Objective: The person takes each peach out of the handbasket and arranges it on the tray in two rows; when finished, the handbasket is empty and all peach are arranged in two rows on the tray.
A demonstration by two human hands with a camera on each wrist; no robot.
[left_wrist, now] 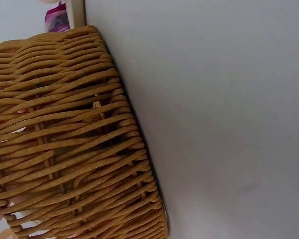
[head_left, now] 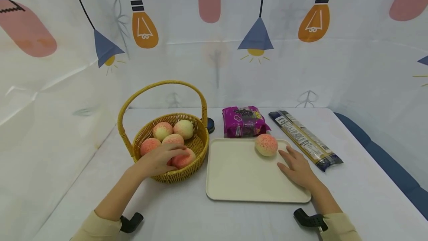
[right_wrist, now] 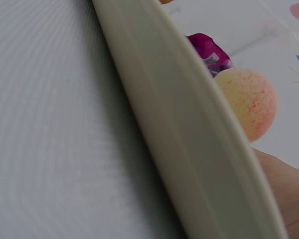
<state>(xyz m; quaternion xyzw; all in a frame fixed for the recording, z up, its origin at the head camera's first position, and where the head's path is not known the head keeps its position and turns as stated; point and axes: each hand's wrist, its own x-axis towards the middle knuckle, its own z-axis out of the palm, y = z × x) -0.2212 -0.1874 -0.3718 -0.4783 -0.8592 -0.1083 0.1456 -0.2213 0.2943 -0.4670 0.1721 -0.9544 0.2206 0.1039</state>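
In the head view, my left hand reaches over the near rim of the wicker basket. Its fingers and thumb curl round a pink peach at the basket's right side. Several other peaches lie behind and left of it. My right hand hovers by the right edge of the cream tray, fingers spread and holding nothing. Another peach sits at the tray's back right, just beyond those fingertips. Basket weave hides most of the left hand in the left wrist view.
Behind the tray lies a purple snack bag. A long, dark-ended packet slants along the tray's right. Next to the basket is a small dark round object. The tall basket handle arches above the fruit.
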